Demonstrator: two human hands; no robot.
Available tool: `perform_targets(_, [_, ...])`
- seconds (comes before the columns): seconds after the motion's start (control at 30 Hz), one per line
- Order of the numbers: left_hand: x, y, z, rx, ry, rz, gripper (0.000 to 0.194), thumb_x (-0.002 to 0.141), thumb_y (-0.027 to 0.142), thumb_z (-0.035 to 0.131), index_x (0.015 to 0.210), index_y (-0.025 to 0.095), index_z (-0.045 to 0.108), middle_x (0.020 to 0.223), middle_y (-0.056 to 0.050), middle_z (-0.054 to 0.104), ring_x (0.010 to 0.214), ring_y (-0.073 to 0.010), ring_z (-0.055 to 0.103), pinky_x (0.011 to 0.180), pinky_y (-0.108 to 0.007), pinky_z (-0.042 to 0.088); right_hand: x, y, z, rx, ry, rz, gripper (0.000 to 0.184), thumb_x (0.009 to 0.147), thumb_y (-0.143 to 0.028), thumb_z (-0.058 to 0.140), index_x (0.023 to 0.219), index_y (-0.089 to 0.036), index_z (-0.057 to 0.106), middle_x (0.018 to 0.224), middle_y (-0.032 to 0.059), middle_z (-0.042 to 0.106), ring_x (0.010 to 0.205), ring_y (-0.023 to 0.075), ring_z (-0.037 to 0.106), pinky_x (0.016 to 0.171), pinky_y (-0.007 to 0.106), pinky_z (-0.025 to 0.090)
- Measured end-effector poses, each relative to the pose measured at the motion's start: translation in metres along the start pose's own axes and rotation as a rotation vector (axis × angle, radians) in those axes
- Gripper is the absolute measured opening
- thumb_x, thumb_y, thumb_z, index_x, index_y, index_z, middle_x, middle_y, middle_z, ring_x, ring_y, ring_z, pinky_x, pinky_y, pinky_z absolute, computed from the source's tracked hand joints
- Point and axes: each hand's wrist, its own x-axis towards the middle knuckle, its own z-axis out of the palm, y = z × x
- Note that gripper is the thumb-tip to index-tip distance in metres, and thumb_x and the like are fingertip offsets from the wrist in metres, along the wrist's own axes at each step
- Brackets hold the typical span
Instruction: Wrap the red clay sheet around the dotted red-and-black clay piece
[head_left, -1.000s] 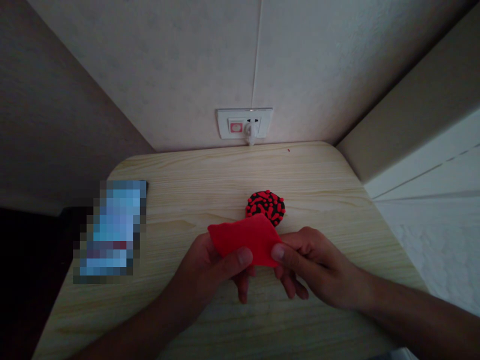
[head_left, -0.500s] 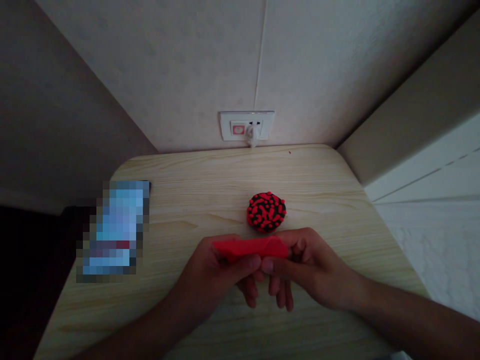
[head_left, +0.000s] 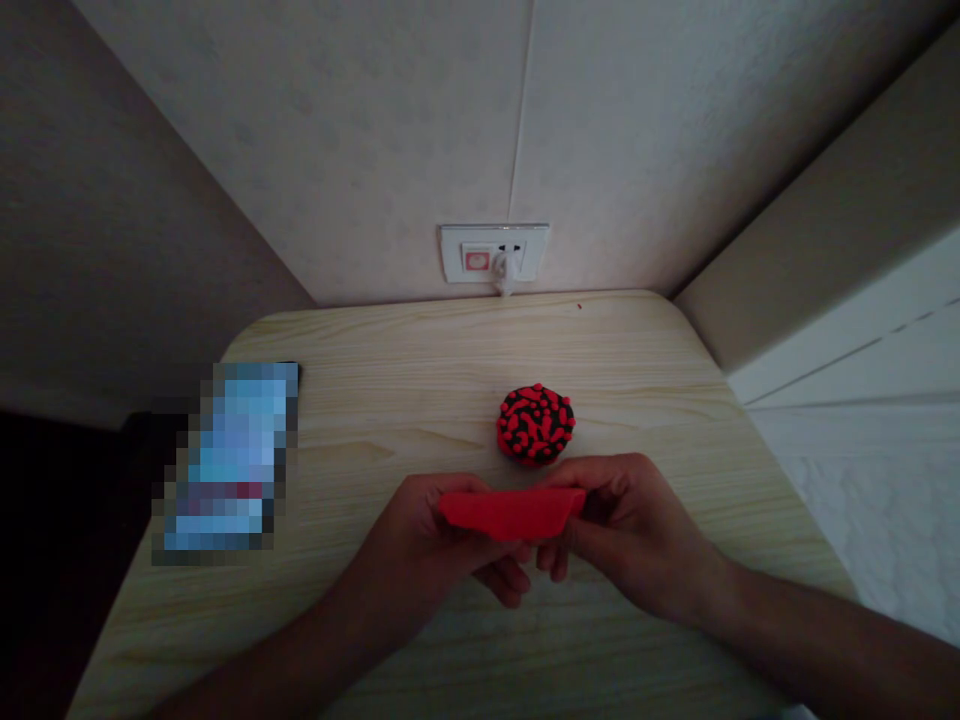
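A flat red sheet of soft material point(head_left: 511, 511) is held just above the wooden table point(head_left: 420, 370), folded or tilted so that I see it nearly edge-on. My left hand point(head_left: 427, 535) pinches its left end. My right hand point(head_left: 626, 525) pinches its right end. Both hands have fingers closed on the sheet. Just beyond the hands a round black disc covered with red bits point(head_left: 535, 424) lies on the table, apart from the sheet.
A blurred blue rectangular object point(head_left: 229, 455) lies at the table's left edge. A white wall socket point(head_left: 493, 252) with a plug sits at the back. Walls close in the table behind and on both sides.
The red sheet was held up flat and wide a second ago. It has since been tipped or folded down into a narrow strip, and both hands moved slightly lower and closer.
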Motion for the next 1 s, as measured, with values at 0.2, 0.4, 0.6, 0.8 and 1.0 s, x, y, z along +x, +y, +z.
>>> perform_targets(0.2, [0.0018,0.0021,0.0004,0.061,-0.006,0.033,0.015,0.080,0.026,0.082,0.078,0.012,0.076,0.071,-0.005,0.077,0.059,-0.0154,0.070,0.056,-0.025,0.059,-0.0005,-0.0003,0.0007,-0.023,0.013,-0.017,0.022,0.077,-0.031,0.087,0.082,-0.014,0.075,0.065,0.0004,0.070,0.057,0.0111,0.064,0.056,0.019,0.054])
perform_targets(0.4, [0.0020,0.0050,0.0038,0.061,0.031,0.053,0.017,0.074,0.026,0.083,0.068,0.013,0.075,0.060,-0.003,0.071,0.051,-0.0151,0.066,0.048,-0.024,0.056,-0.0008,-0.0022,0.0006,-0.066,0.004,0.004,0.017,0.076,-0.029,0.086,0.078,-0.015,0.077,0.068,0.0019,0.072,0.060,0.0120,0.065,0.058,0.020,0.054])
perform_targets(0.6, [0.0026,0.0022,0.0032,0.026,-0.014,0.027,0.014,0.074,0.025,0.084,0.073,0.013,0.076,0.067,-0.003,0.075,0.058,-0.0150,0.069,0.055,-0.024,0.059,0.0015,-0.0031,0.0006,0.010,0.013,0.036,0.022,0.073,-0.032,0.089,0.079,-0.014,0.076,0.066,0.0013,0.072,0.059,0.0122,0.067,0.057,0.021,0.057])
perform_targets(0.8, [0.0024,0.0014,0.0004,0.052,0.012,0.016,0.015,0.074,0.022,0.083,0.069,0.012,0.074,0.062,-0.003,0.073,0.052,-0.0153,0.067,0.050,-0.024,0.055,0.0013,-0.0032,0.0012,0.047,-0.024,0.031,0.023,0.075,-0.031,0.089,0.083,-0.013,0.076,0.070,0.0033,0.076,0.062,0.0120,0.070,0.061,0.020,0.059])
perform_targets(1.0, [0.0012,-0.0010,-0.0003,0.049,-0.025,0.039,0.015,0.078,0.025,0.081,0.075,0.012,0.073,0.065,-0.003,0.072,0.055,-0.0156,0.068,0.052,-0.025,0.057,0.0007,-0.0050,0.0007,0.076,-0.084,0.068,0.026,0.080,-0.037,0.085,0.081,-0.013,0.077,0.069,0.0030,0.076,0.065,0.0127,0.073,0.063,0.019,0.059])
